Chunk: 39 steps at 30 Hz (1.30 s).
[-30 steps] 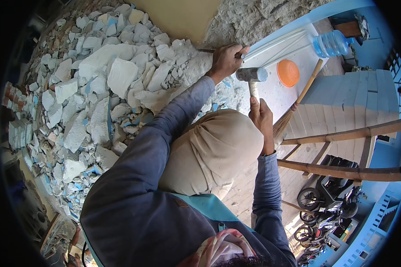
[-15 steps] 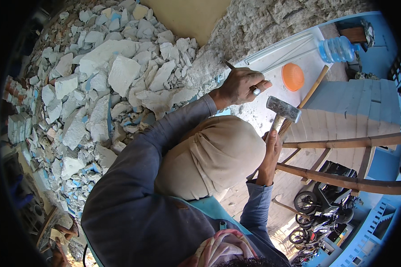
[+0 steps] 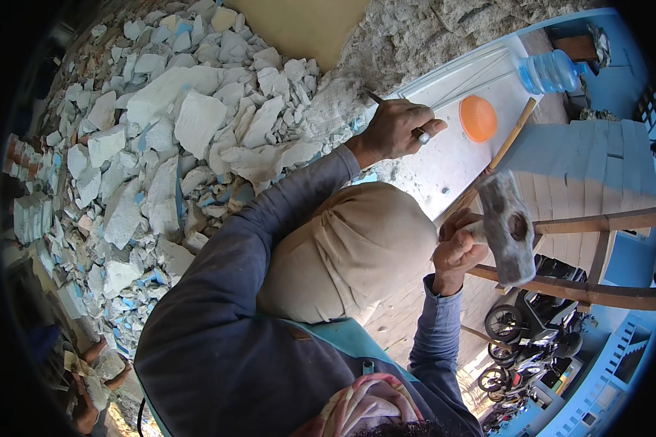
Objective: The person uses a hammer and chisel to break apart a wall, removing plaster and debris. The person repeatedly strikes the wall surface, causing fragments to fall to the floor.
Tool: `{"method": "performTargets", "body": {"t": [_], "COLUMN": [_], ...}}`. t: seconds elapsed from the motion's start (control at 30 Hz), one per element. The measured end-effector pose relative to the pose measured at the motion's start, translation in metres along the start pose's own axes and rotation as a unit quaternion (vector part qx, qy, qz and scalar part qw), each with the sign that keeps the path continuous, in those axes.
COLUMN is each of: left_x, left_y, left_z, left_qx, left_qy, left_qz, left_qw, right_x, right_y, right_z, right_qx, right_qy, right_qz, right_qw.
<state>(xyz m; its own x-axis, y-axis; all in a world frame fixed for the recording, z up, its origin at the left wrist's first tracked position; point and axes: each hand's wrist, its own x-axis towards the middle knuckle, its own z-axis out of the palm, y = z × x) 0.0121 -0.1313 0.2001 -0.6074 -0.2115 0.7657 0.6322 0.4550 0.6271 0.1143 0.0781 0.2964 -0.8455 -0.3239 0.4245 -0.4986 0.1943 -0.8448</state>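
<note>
My left hand (image 3: pixel 397 130) is wrapped round a metal chisel (image 3: pixel 423 136). Its round struck end pokes out by my thumb, while the dark tip at the other side points at the rough edge of the broken wall (image 3: pixel 342 93). The middle of the chisel is hidden by my fingers. In my right hand (image 3: pixel 459 247) is a club hammer (image 3: pixel 509 229), held by its pale handle. The heavy, worn grey head is raised to the right, apart from the chisel, and looms large in view. My bent knee (image 3: pixel 357 247) in beige trousers lies between my arms.
Broken white and blue masonry rubble (image 3: pixel 197 120) fills the left. Beyond my hands are an orange basin (image 3: pixel 478 119), a clear blue water bottle (image 3: pixel 550 71) and a bamboo pole (image 3: pixel 516 135). Wooden beams (image 3: pixel 598 293) and parked motorcycles (image 3: pixel 521 320) are at right. Another person's arms (image 3: pixel 95 375) show lower left.
My right hand has swung the hammer away from the chisel, rightward and down in view, turning its head broadside. My left hand keeps its hold on the chisel, nearly in place.
</note>
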Motion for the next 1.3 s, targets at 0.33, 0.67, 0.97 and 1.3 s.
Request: {"method": "performTargets", "body": {"t": [0.33,0.67,0.97,1.3], "left_x": [-0.001,0.005,-0.024,-0.019], "left_y": [-0.005,-0.009,0.001,0.042], "left_z": [0.010,0.010,0.051,0.081], "left_qx": [0.026,0.036,0.048,-0.047], "left_qy": [-0.022,-0.106,-0.329,-0.352], "left_qz": [-0.019,-0.064,-0.116,-0.005], "left_qw": [0.999,0.992,0.936,0.935], "right_x": [0.003,-0.018,-0.066,-0.116], "right_y": [0.006,0.039,0.052,0.044], "right_z": [-0.015,-0.005,-0.012,-0.041], "right_qx": [-0.027,-0.060,-0.026,0.118], "right_qy": [0.013,0.017,0.084,0.226], "right_qz": [0.043,0.241,0.374,0.489], "right_qw": [0.999,0.968,0.923,0.834]}}
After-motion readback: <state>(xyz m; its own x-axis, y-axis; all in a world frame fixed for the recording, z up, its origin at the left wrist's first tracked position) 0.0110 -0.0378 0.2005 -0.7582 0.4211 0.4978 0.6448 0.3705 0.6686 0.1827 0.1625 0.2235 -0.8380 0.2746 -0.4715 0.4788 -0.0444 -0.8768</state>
